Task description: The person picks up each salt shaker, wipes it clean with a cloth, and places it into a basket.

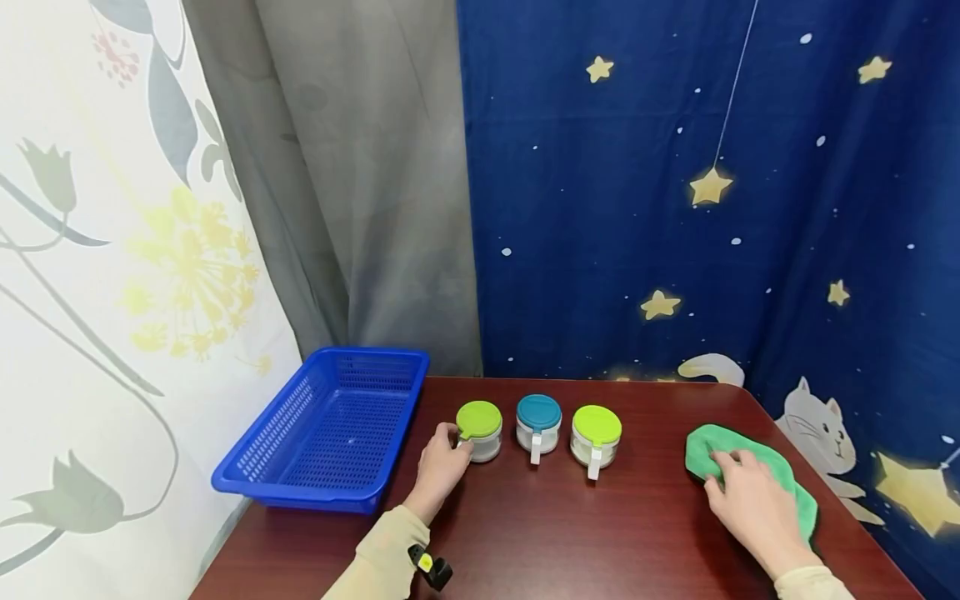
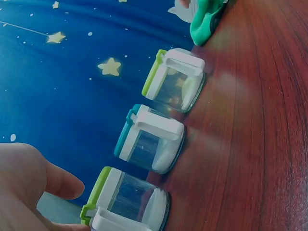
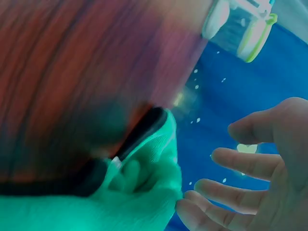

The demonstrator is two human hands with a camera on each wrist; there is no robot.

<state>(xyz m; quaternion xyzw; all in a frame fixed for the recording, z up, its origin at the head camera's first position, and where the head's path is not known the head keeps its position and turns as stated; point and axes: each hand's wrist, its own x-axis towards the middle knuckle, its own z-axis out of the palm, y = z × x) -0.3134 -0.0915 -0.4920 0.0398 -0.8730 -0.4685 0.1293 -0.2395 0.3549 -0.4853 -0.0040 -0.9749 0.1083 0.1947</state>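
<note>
lower centre, the left hand (image 1: pixel 437 471) is at an upright lime-lidded jar (image 1: pixel 481 435), lid tab towards lower left, handle mostly hidden; i cannot tell if it clamps. lower right, the right hand (image 1: pixel 756 504), fingers apart, partly covers a green cloth (image 1: pixel 780 468), long axis upper left to lower right.

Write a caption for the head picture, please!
Three lidded jars in a row, left hand beside one, right hand over green cloth.
</note>
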